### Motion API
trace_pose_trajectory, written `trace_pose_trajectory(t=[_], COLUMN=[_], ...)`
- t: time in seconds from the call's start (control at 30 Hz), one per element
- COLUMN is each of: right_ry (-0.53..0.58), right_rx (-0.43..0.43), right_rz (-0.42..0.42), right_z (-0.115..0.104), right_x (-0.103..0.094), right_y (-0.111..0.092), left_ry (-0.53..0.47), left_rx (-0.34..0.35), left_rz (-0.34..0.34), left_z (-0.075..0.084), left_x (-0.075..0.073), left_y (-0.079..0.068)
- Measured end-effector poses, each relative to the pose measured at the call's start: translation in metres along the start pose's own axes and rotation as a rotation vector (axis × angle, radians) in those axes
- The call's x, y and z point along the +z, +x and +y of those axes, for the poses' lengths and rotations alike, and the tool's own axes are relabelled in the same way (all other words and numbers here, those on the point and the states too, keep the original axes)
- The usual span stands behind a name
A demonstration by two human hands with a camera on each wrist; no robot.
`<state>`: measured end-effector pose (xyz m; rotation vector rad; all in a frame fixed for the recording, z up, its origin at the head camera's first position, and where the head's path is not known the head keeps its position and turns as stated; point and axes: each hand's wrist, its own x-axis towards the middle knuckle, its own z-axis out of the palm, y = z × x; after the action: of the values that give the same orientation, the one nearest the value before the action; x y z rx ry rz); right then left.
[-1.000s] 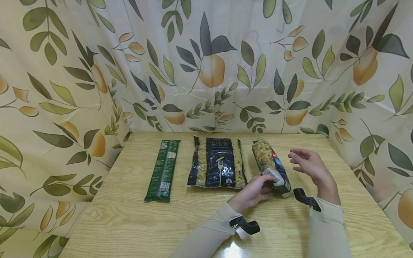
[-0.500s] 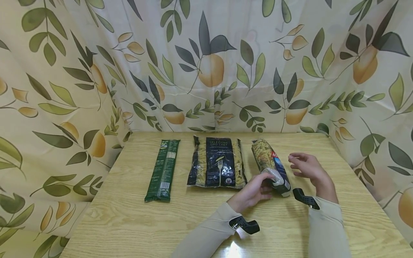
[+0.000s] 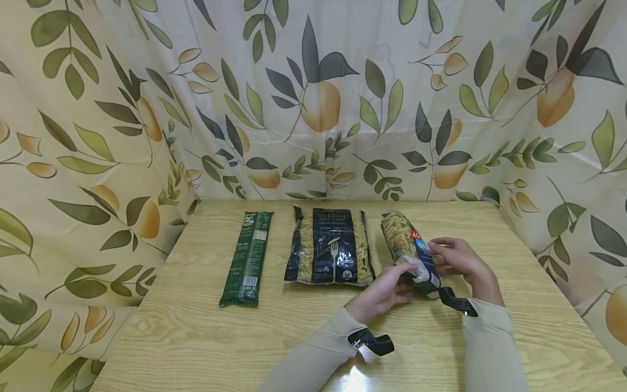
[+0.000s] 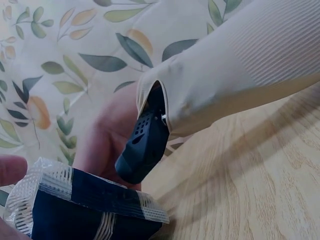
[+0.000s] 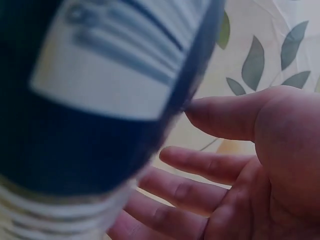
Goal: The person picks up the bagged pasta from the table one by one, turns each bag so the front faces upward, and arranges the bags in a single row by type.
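Observation:
A bag of short pasta [image 3: 400, 237], with a clear front, a dark blue side and a red label, leans at an angle on the right half of the table. My left hand [image 3: 382, 291] grips its near end, thumb over the top. Beside the bag's right side is my right hand [image 3: 460, 261], fingers loosely bent. In the right wrist view the thumb [image 5: 220, 117] meets the bag's edge, and some fingertips pass behind the blue wrapper [image 5: 85, 150]. The left wrist view shows the bag's crimped end [image 4: 100, 195]; much of the left hand is out of frame there.
A wide bag of penne [image 3: 334, 256] lies left of the held bag. Farther left is a narrow green spaghetti packet [image 3: 246, 261]. The wooden table [image 3: 196, 343] meets a leaf-and-fruit patterned curtain [image 3: 323, 158] at its back and sides.
My right hand has moved left and slightly down, from apart to against the pasta bag's right side. The left hand keeps its grip, and the bag has barely shifted.

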<state>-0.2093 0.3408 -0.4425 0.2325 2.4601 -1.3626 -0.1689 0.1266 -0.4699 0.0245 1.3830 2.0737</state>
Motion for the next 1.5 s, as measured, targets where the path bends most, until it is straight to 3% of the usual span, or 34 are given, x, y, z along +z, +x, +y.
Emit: trace_pose_trajectory(t=[0.47,0.93,1.2,1.5], right_ry=[-0.027,-0.039,-0.065,-0.026], right_rx=[-0.003,-0.016,-0.025,-0.003], right_rz=[-0.008,0.008,0.024,-0.036], right_z=[0.0004,-0.0036,-0.0063,-0.0038], right_x=[0.0049,0.0064,0.0048,0.0010], right_y=[0.0052,0.0071,0.0027,0.0024], left_ry=[0.013,-0.016,-0.069,-0.159], left_rx=[-0.007,-0.028,-0.076,-0.055], left_rz=[-0.032,-0.022,-0.021,-0.032], left_z=[-0.0011,-0.0028,-0.0056,-0.0033], left_x=[-0.0026,-0.0029,-0.0063,-0.0098], left_y=[-0.0015,-0.0002,0.0010,0.0028])
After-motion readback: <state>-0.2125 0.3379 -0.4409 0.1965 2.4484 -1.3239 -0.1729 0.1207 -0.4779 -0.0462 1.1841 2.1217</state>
